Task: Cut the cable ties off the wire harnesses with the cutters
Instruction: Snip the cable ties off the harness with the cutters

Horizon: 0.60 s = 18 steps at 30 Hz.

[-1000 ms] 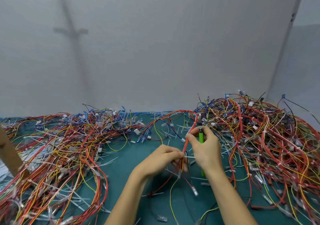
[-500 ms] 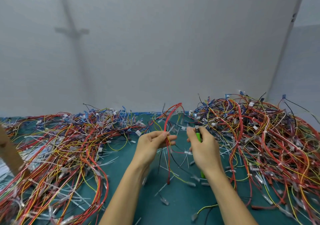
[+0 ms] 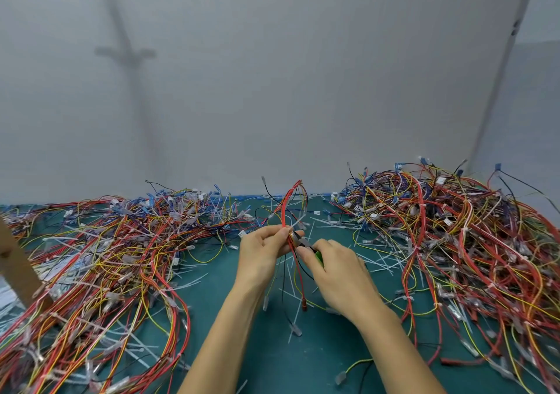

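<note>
A green surface [image 3: 272, 357] carries everything here, and the harness held upright at its middle serves as the landmark. To the right of that harness rises the biggest mass, a tall heap of red, yellow and blue wire harnesses [image 3: 454, 236]; to its left spreads a lower, flatter heap [image 3: 106, 257] of similar wires. Which heap is finished and which is waiting cannot be read for certain, though white ties show on bundles in both. Around the foot of the held harness, on the bare green, lie many loose white cable ties [image 3: 378, 257] and offcuts, so a good share of cutting looks done, while the size of the heaps suggests much is left. The held harness [image 3: 286, 208] itself is a thin red loop with black and yellow strands hanging below it, standing between the two hands. The left hand [image 3: 260, 251] is closed around it, pinching the wires between thumb and fingers just below the loop. The right hand [image 3: 336, 269], just right of the harness, is wrapped around the green-handled cutters [image 3: 306, 246], whose small metal nose touches the wires beside the left thumb. The tie being cut there is too small to make out.
</note>
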Tool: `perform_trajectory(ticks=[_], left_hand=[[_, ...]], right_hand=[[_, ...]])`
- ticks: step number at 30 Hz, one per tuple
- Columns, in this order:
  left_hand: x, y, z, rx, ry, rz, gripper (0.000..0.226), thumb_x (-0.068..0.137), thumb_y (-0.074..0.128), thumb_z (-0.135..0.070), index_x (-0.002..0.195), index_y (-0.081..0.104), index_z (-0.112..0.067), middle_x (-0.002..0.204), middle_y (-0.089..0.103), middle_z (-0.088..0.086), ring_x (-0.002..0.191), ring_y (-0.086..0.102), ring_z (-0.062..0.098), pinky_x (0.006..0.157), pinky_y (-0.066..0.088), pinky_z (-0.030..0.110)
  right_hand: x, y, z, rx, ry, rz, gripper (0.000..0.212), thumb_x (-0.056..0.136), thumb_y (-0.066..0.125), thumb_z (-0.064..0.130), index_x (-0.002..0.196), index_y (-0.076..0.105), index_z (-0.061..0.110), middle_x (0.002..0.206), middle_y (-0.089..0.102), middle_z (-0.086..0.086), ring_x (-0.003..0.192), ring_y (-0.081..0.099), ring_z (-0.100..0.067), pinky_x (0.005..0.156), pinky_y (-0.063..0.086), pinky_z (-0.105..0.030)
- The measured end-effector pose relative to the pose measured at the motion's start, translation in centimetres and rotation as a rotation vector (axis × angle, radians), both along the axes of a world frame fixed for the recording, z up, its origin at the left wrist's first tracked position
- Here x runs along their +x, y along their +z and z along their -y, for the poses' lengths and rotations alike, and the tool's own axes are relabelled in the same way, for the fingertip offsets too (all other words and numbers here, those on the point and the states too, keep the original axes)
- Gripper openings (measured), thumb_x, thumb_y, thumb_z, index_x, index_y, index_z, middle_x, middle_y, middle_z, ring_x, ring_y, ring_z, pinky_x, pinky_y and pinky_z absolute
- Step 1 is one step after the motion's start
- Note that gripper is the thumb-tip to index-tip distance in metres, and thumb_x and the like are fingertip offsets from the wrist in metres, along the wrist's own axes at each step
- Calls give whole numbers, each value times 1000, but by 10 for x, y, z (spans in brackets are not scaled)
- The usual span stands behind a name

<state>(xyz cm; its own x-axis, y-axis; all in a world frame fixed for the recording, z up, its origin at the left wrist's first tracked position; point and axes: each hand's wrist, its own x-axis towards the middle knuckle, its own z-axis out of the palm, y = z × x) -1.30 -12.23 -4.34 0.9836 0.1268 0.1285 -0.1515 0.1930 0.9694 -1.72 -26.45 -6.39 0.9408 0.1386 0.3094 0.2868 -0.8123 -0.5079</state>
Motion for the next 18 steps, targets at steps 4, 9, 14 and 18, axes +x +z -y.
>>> perform_trajectory(ticks=[4, 9, 14, 18], left_hand=[[-2, 1, 2, -1, -8, 12, 15, 96, 56, -5, 100, 67, 4, 88, 76, 10, 81, 74, 14, 67, 53, 13], [-2, 2, 3, -6, -2, 14, 12, 95, 58, -5, 97, 68, 2, 85, 77, 8, 79, 74, 13, 66, 53, 13], [-3, 2, 5, 14, -1, 12, 10, 95, 58, -5, 95, 67, -2, 82, 77, 6, 75, 73, 11, 65, 53, 13], [-3, 2, 5, 19, -8, 13, 12, 95, 58, -5, 98, 67, 2, 80, 77, 5, 74, 73, 11, 65, 52, 12]], right_hand=[[0, -1, -1, 7, -6, 27, 43, 97, 30, 62, 84, 50, 27, 83, 51, 8, 85, 55, -23, 68, 36, -37], [-1, 0, -2, 21, -18, 47, 46, 98, 30, 61, 84, 54, 25, 81, 54, 8, 81, 55, -21, 65, 35, -36], [-1, 0, -2, 40, -23, 54, 47, 98, 29, 60, 85, 55, 23, 82, 56, 7, 81, 55, -21, 65, 37, -37], [-1, 0, -2, 52, -30, 63, 49, 98, 30, 60, 83, 58, 23, 78, 58, 6, 77, 55, -22, 63, 38, -36]])
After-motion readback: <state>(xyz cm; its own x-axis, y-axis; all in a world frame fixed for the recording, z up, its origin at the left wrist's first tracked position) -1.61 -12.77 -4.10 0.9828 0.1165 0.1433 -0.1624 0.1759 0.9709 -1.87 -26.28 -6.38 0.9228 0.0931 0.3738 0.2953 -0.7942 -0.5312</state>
